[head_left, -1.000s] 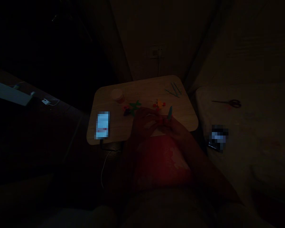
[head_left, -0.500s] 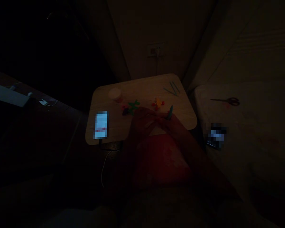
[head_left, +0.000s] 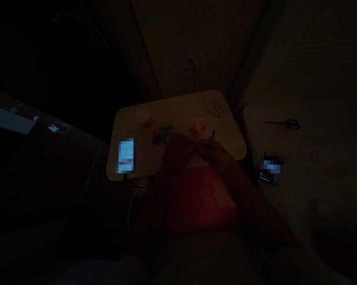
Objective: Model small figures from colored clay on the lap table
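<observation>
The scene is very dark. My left hand (head_left: 176,152) and my right hand (head_left: 215,154) meet over the near edge of a small wooden table (head_left: 178,111). My right hand is closed on a thin blue-green tool (head_left: 212,138) that points up. My left hand's fingers are curled on something small that I cannot make out. Just beyond the hands lie a green and dark clay figure (head_left: 163,133) and a small red and yellow clay piece (head_left: 197,128).
A lit phone (head_left: 125,155) lies at the table's left front, its cable hanging below. A small round pot (head_left: 143,116) and thin green sticks (head_left: 215,109) sit farther back. Scissors (head_left: 283,124) and a dark device (head_left: 270,168) lie on the bed to the right.
The view has shifted slightly; the hands stay together at the table's edge and the blue-green tool has tipped a little more upright.
</observation>
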`<state>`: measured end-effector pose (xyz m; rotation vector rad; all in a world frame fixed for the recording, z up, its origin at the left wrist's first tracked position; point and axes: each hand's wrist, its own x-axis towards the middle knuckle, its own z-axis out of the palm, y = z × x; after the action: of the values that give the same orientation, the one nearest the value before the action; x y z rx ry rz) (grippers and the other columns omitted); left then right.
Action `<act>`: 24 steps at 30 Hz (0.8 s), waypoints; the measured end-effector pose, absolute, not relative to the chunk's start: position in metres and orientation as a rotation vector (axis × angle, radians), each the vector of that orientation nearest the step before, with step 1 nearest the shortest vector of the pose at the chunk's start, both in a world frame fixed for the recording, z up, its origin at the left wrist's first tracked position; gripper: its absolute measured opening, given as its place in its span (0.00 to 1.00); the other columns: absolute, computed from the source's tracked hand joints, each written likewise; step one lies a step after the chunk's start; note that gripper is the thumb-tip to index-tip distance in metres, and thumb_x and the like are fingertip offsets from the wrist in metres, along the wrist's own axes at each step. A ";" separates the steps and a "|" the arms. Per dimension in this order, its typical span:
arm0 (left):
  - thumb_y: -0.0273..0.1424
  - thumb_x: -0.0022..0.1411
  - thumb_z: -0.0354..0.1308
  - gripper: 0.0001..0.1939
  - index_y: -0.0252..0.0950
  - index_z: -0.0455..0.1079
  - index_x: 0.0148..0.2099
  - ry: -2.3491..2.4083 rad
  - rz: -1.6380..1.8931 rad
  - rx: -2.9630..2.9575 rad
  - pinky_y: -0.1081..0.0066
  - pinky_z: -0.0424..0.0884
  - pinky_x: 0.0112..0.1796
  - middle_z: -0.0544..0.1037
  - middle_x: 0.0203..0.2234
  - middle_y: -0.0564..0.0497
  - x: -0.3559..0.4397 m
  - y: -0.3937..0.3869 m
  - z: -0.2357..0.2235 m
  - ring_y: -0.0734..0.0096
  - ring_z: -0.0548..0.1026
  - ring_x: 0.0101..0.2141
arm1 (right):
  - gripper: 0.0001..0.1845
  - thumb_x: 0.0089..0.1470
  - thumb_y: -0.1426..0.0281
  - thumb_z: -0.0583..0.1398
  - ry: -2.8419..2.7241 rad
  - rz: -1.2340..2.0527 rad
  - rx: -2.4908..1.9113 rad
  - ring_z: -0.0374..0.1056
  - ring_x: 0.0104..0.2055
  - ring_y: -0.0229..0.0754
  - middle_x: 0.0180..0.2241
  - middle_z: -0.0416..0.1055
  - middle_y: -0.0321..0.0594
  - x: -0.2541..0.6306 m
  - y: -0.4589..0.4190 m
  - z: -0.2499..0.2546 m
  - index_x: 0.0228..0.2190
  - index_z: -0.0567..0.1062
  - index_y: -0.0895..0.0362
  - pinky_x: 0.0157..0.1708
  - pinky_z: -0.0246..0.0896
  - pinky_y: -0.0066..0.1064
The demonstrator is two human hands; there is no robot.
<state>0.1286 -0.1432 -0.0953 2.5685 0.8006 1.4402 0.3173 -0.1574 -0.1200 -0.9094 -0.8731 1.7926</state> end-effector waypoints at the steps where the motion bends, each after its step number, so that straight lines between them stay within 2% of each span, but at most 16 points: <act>1: 0.33 0.67 0.66 0.04 0.41 0.78 0.44 0.777 1.453 2.575 0.62 0.75 0.41 0.82 0.36 0.50 0.128 -0.143 -0.095 0.65 0.76 0.40 | 0.17 0.35 0.63 0.77 -0.874 1.790 -0.914 0.52 0.21 0.31 0.20 0.67 0.31 0.317 -0.157 -0.120 0.28 0.82 0.55 0.20 0.40 0.27; 4: 0.33 0.68 0.65 0.03 0.41 0.79 0.43 0.757 1.417 2.561 0.63 0.74 0.41 0.81 0.35 0.50 0.128 -0.142 -0.095 0.66 0.75 0.39 | 0.15 0.34 0.65 0.76 -0.879 1.770 -0.922 0.51 0.20 0.31 0.17 0.65 0.30 0.318 -0.158 -0.120 0.26 0.81 0.56 0.19 0.40 0.26; 8: 0.35 0.67 0.65 0.05 0.40 0.80 0.41 0.831 1.357 2.525 0.62 0.73 0.43 0.82 0.37 0.50 0.128 -0.142 -0.097 0.65 0.75 0.40 | 0.14 0.33 0.67 0.75 -0.886 1.732 -0.932 0.52 0.20 0.31 0.18 0.67 0.31 0.318 -0.158 -0.117 0.26 0.81 0.56 0.19 0.41 0.26; 12: 0.33 0.67 0.65 0.04 0.40 0.79 0.41 0.844 1.408 2.549 0.63 0.74 0.43 0.81 0.37 0.49 0.129 -0.143 -0.099 0.64 0.76 0.41 | 0.13 0.35 0.66 0.75 -0.930 1.728 -0.984 0.49 0.18 0.30 0.15 0.63 0.29 0.319 -0.157 -0.112 0.25 0.81 0.56 0.18 0.39 0.26; 17: 0.33 0.68 0.64 0.04 0.39 0.79 0.40 0.900 1.399 2.590 0.63 0.74 0.43 0.82 0.36 0.50 0.128 -0.143 -0.102 0.66 0.77 0.40 | 0.15 0.35 0.64 0.76 -0.975 1.711 -1.018 0.50 0.19 0.30 0.16 0.63 0.30 0.319 -0.156 -0.110 0.26 0.82 0.58 0.19 0.39 0.27; 24: 0.36 0.68 0.64 0.08 0.39 0.79 0.45 0.872 1.356 2.622 0.59 0.75 0.46 0.84 0.42 0.48 0.125 -0.141 -0.100 0.63 0.79 0.44 | 0.17 0.35 0.62 0.76 -0.945 1.725 -1.003 0.48 0.18 0.29 0.15 0.62 0.29 0.320 -0.157 -0.114 0.28 0.83 0.58 0.20 0.36 0.27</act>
<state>0.1254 -0.1410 -0.1004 2.6216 0.8715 1.3560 0.3195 -0.1567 -0.1141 -1.0028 -0.9448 1.7246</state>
